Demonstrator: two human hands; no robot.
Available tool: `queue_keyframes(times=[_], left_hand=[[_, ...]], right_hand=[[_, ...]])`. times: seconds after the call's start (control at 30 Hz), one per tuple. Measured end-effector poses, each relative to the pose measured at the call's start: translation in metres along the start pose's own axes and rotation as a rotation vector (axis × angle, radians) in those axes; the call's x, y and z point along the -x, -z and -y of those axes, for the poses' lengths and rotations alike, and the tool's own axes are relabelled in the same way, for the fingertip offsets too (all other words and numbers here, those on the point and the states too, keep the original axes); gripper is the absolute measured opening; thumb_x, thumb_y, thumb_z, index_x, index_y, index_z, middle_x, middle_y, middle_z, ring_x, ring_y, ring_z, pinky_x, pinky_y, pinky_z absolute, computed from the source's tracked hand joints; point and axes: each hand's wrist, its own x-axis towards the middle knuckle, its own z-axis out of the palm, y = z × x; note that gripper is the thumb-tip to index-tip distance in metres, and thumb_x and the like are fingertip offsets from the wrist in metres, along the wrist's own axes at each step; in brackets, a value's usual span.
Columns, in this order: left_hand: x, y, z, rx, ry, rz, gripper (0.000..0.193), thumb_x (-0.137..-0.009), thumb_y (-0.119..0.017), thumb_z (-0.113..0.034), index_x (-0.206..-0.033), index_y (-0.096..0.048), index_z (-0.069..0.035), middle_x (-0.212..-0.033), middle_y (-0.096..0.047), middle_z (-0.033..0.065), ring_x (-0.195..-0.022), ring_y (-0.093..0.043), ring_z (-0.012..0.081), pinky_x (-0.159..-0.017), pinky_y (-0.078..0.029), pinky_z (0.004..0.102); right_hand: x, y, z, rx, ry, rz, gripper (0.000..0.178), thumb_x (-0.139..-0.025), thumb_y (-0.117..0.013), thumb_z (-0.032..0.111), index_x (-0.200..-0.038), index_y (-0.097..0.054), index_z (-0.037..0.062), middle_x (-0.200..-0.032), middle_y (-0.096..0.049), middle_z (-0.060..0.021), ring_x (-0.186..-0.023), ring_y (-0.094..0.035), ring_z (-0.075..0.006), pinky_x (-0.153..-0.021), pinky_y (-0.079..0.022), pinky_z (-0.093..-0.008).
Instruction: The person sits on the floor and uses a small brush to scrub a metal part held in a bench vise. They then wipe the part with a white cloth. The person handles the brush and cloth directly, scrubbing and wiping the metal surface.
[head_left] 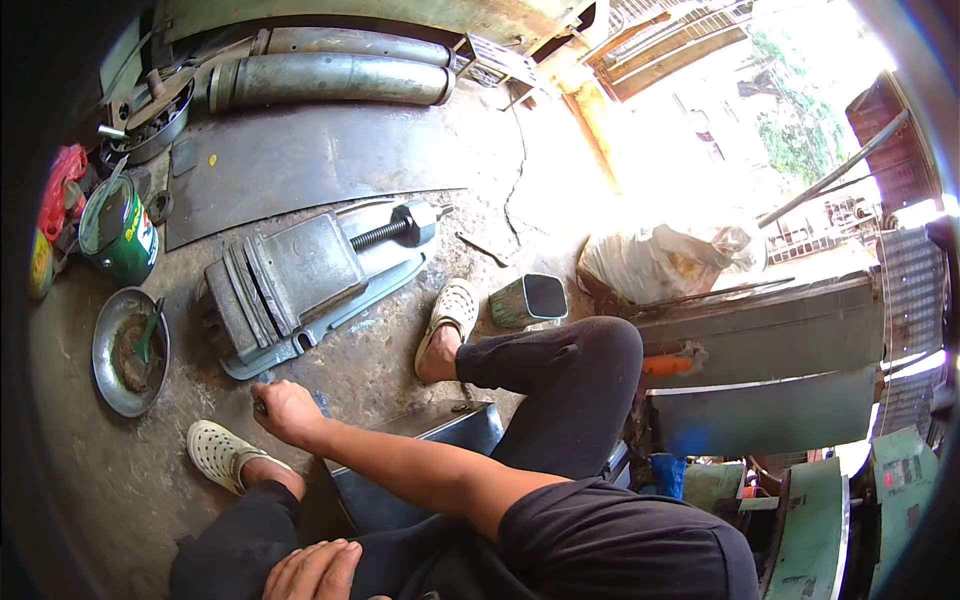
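Observation:
My right hand (287, 412) is closed in a fist just in front of a grey machine vise (300, 275) that lies on the floor. A small dark end shows at its fingers, too little to name. A bit of something blue shows on the floor beside the wrist. The vise's threaded screw (378, 236) points to the far right and ends in a dark hex block (414, 222). My left hand (315, 572) rests on my left thigh at the lower edge, its fingers stretched out side by side, with nothing seen in them.
Left of the vise sit a round metal pan (112, 372) with a green-handled brush (147, 335) and a green can (120, 235). Beyond lie a metal sheet (320, 165) and large pipes (335, 80). A square container (530, 300) stands by my right foot, a metal box (420, 465) under my forearm.

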Motion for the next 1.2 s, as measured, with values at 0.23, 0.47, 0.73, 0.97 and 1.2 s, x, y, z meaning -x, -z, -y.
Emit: queue_keyframes(times=[0.23, 0.47, 0.73, 0.97, 1.2], left_hand=[[0.006, 0.000, 0.004, -0.005, -0.013, 0.011, 0.052, -0.092, -0.073, -0.025, -0.136, -0.060, 0.000, -0.130, -0.065, 0.0206, -0.118, -0.062, 0.0408, -0.103, -0.047, 0.0484], [0.004, 0.001, 0.002, -0.003, -0.031, 0.016, 0.052, -0.093, -0.071, -0.028, -0.136, -0.060, -0.001, -0.129, -0.065, 0.0204, -0.118, -0.062, 0.0408, -0.103, -0.047, 0.0487], [0.009, -0.006, 0.013, -0.043, -0.018, -0.017, 0.051, -0.084, -0.080, -0.030, -0.123, -0.067, 0.000, -0.122, -0.069, 0.0179, -0.110, -0.067, 0.0374, -0.096, -0.053, 0.0476], [0.017, -0.003, 0.016, -0.038, 0.024, -0.013, 0.052, -0.086, -0.079, -0.035, -0.129, -0.067, -0.008, -0.125, -0.068, 0.0127, -0.115, -0.067, 0.0313, -0.102, -0.051, 0.0446], [0.016, -0.003, 0.016, -0.047, 0.015, 0.018, 0.054, -0.087, -0.079, -0.036, -0.130, -0.066, -0.007, -0.127, -0.067, 0.0131, -0.116, -0.067, 0.0313, -0.102, -0.051, 0.0453]], right_hand=[[-0.013, 0.008, 0.016, -0.028, 0.242, -0.152, 0.018, -0.084, -0.068, 0.015, -0.093, -0.061, 0.0012, -0.087, -0.066, -0.0229, -0.080, -0.066, -0.0455, -0.072, -0.054, -0.0545], [0.040, 0.014, 0.012, -0.021, 0.141, 0.028, 0.021, -0.084, -0.068, 0.017, -0.098, -0.063, 0.0022, -0.091, -0.067, -0.0226, -0.084, -0.067, -0.0453, -0.076, -0.055, -0.0535], [0.078, 0.026, -0.031, 0.180, 0.014, 0.283, 0.041, -0.080, -0.075, 0.024, -0.117, -0.069, 0.0088, -0.101, -0.073, -0.0208, -0.089, -0.072, -0.0382, -0.078, -0.058, -0.0473], [0.072, 0.032, -0.026, 0.045, 0.054, 0.096, 0.031, -0.085, -0.071, 0.014, -0.113, -0.068, 0.0011, -0.096, -0.070, -0.0233, -0.088, -0.070, -0.0419, -0.081, -0.056, -0.0469], [0.051, 0.028, -0.023, -0.003, 0.128, -0.026, 0.029, -0.087, -0.070, 0.016, -0.112, -0.066, 0.0023, -0.094, -0.069, -0.0234, -0.088, -0.069, -0.0429, -0.080, -0.056, -0.0494]])
